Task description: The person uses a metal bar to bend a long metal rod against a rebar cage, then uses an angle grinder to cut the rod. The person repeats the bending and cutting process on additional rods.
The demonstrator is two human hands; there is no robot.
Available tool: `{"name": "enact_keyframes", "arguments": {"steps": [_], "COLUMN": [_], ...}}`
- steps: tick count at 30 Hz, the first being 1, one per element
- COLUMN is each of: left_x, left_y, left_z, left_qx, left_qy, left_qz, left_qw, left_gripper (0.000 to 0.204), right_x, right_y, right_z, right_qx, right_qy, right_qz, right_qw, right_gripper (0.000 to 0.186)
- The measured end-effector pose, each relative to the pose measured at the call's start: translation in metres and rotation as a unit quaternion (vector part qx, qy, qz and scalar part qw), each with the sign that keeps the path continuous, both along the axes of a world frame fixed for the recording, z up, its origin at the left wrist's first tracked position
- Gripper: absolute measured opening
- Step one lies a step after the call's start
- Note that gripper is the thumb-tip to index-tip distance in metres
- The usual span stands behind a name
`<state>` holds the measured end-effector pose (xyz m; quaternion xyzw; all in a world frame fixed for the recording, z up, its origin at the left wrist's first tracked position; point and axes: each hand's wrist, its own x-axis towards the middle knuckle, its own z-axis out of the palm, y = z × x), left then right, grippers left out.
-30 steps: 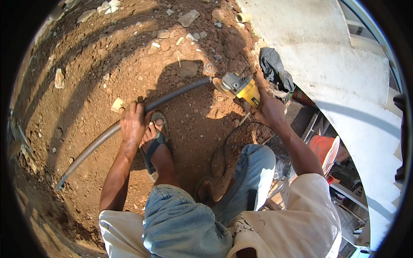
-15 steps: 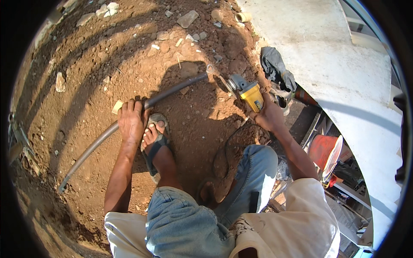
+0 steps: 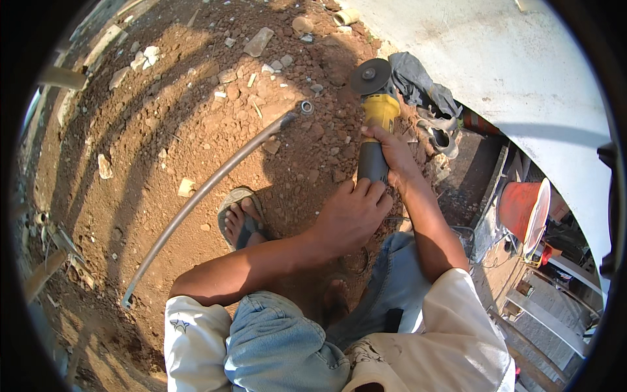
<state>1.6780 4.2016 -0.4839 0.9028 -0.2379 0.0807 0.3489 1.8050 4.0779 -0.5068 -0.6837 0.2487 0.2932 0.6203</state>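
Note:
My right hand [image 3: 395, 157] grips a yellow-and-grey angle grinder [image 3: 380, 110], whose disc [image 3: 369, 76] points away from me. My left hand [image 3: 356, 209] is curled at the grinder's dark rear end. A long, curved dark pipe [image 3: 221, 173] lies on the reddish soil to the left, with a small cut ring [image 3: 306, 107] beside its upper end. My sandalled foot [image 3: 241, 219] is just right of the pipe, and a black cord is partly visible under my arms.
A pale curved slab [image 3: 516, 72] fills the upper right, with a grey cloth [image 3: 418, 81] and worn shoes [image 3: 439, 137] at its edge. Below are a red spool-like object [image 3: 516, 209] and planks [image 3: 545, 320]. Stones [image 3: 259, 41] and wood scraps [image 3: 62, 80] lie on the soil.
My left hand has let go of the pipe and moved right onto the grinder's rear end. The grinder has swung upright in the picture, disc upward. The pipe lies loose.

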Motion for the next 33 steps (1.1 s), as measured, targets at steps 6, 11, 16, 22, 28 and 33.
{"name": "enact_keyframes", "arguments": {"steps": [6, 11, 16, 22, 28, 33], "left_x": [0.0, 0.007, 0.015, 0.006, 0.001, -0.009], "left_y": [-0.036, -0.054, -0.059, -0.038, -0.025, -0.024], "left_z": [0.01, 0.004, -0.002, -0.012, -0.045, -0.061], "left_qx": [0.19, 0.225, 0.199, -0.051, -0.432, -0.582], "left_qy": [0.011, -0.02, -0.022, 0.114, 0.549, 0.547], "left_qz": [0.029, 0.015, -0.051, -0.041, 0.058, 0.108], "left_qw": [0.981, 0.974, 0.978, 0.991, 0.714, 0.593], "left_gripper": [0.017, 0.019, 0.019, 0.032, 0.052, 0.033], "right_x": [-0.003, -0.004, -0.006, 0.004, 0.002, -0.003], "right_y": [-0.001, -0.007, -0.026, -0.044, -0.02, 0.017], "right_z": [0.014, 0.026, 0.011, -0.015, -0.047, -0.054], "right_qx": [-0.085, -0.125, -0.16, 0.133, 0.197, 0.278], "right_qy": [-0.104, -0.128, -0.138, 0.055, 0.124, 0.141], "right_qz": [0.057, 0.071, 0.109, 0.07, 0.109, 0.141], "right_qw": [0.989, 0.981, 0.971, 0.987, 0.966, 0.94], "right_gripper": [0.028, 0.032, 0.035, 0.036, 0.04, 0.042]}}
